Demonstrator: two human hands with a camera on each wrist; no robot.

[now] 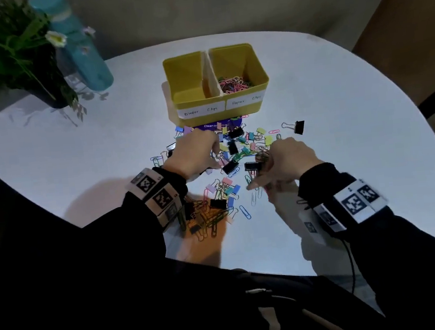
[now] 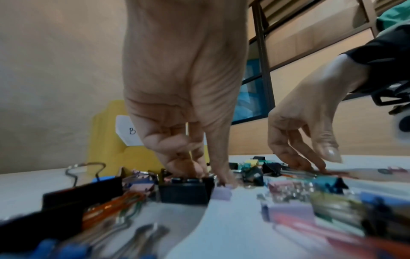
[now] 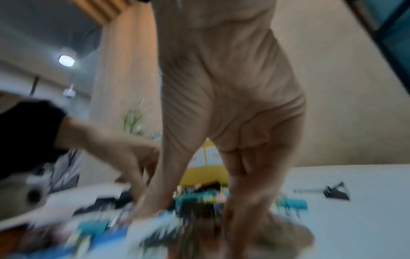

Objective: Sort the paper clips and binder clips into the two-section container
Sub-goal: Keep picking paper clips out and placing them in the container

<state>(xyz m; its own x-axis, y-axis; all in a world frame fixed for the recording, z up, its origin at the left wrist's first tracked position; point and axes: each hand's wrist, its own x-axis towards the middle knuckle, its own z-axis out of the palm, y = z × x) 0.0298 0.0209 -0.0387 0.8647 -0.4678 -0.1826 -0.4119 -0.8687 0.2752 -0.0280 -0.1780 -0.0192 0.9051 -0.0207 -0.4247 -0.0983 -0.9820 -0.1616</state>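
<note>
Clips (image 1: pixel 236 146): mixed colours, heaped | left hand (image 1: pixel 196 151) grip unclear | right hand (image 1: pixel 288 160) grip unclear

- Left hand (image 2: pixel 184 98) reaches down, fingertips (image 2: pixel 224 180) on a black binder clip (image 2: pixel 185 190).
- Right hand (image 2: pixel 310 122) at the right touches clips farther off.
- Yellow container (image 2: pixel 106 140) stands behind on the white tabletop (image 2: pixel 233 219).

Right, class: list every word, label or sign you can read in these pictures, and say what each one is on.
"Binder Clips": white label on the yellow box, left section.
"Paper Clips": white label, right section.
"Clear-a...": purple packet in front of the box, rest hidden.
"B": same binder label, left wrist view.
Square black-and-white codes on the wristbands: no words.
</note>
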